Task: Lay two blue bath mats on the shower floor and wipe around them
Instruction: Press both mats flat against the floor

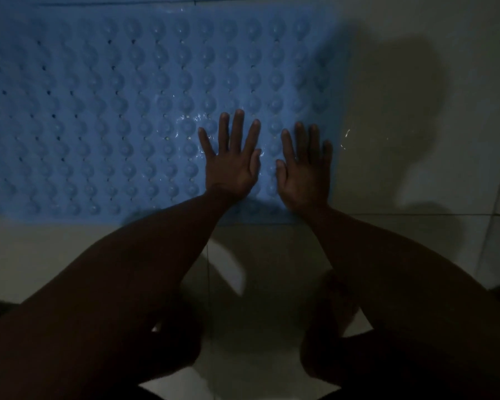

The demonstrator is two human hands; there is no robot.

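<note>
Pale floor tiles (pixel 416 82) carry a blue mat (pixel 98 111), best seated by being pressed flat outward under the left hand (pixel 231 166) and right hand (pixel 305 171), both spread open, nothing gripped.

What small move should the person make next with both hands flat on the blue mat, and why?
Probably slide both palms leftward, pressing down. The left hand and right hand lie flat near the blue mat's right end, so the long left stretch looks unpressed.
</note>
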